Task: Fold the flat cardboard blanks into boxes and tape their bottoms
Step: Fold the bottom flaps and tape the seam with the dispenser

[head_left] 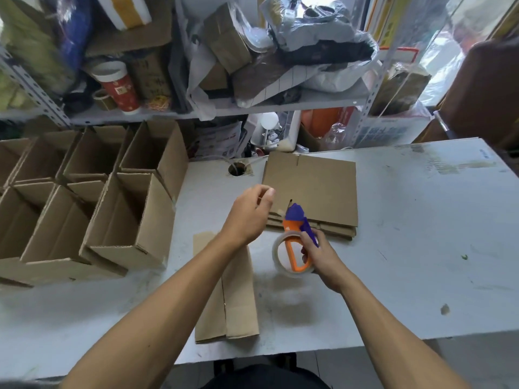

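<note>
My right hand (320, 255) grips an orange and purple tape dispenser (296, 228) carrying a roll of clear tape (280, 258), held just above the table. My left hand (248, 214) hovers up and to the left of the dispenser's head. Its thumb and forefinger pinch what looks like the clear tape's end, though the tape itself is hard to see. A folded cardboard box (238, 299) lies on the table under my left forearm, its bottom seam facing up. A stack of flat cardboard blanks (317, 186) lies just beyond both hands.
Several folded open boxes (123, 220) stand packed together on the left of the white table (421, 248). A round cable hole (237, 169) sits near the table's back edge. Cluttered shelves (252, 108) rise behind the table.
</note>
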